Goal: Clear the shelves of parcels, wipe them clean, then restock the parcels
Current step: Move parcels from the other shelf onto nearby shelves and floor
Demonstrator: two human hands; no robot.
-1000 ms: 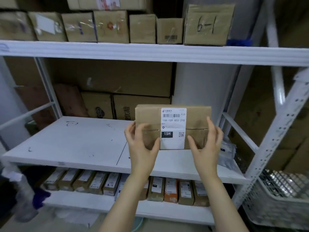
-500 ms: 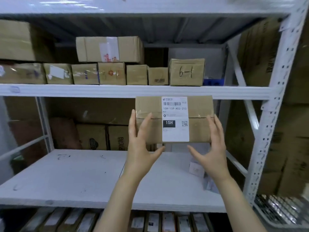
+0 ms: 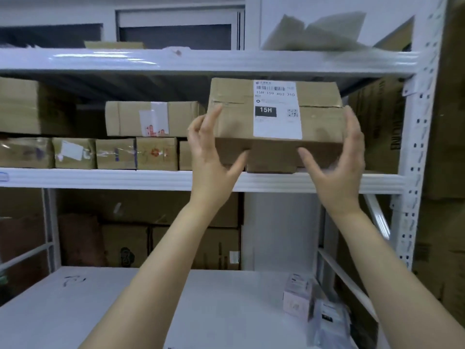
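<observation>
1. The parcel (image 3: 274, 112) is held up in front of the right end of the middle shelf (image 3: 100, 178). Its label (image 3: 276, 109) faces the person.
2. Hands: the left hand (image 3: 211, 157) is on the parcel's left end and the right hand (image 3: 337, 167) is on its right end. Fingers run up the end faces and the thumbs are tucked under the front lower edge. The hands are spread to the parcel's full length and both are loaded.
3. Key relation: the parcel's long axis runs left-right, parallel to the shelf's front edge. The shelf bay lies straight ahead of the hands, so the move looks like a forward push with no rotation.
4. Neither hand is nearer, since the grip is symmetric with one hand per end.
5. Gap: the row of boxes (image 3: 156, 153) plus a stacked box (image 3: 151, 118) fills the shelf to the left, and the upright post (image 3: 415, 147) bounds the right. The parcel sits between them, with its left end close to the stacked box.
6. It is unclear whether the cardboard under the label face is the parcel's own underside or a box already on the shelf, so whether it is resting or in the air cannot be told.
7. Clearance to the top shelf (image 3: 176, 61) above looks tight. The likely risk is fingers pinched at the ends on release.
8. The lower shelf (image 3: 226, 311) holds only a few small packets (image 3: 299, 298) at its right, so restocking is probably at an early stage.
</observation>
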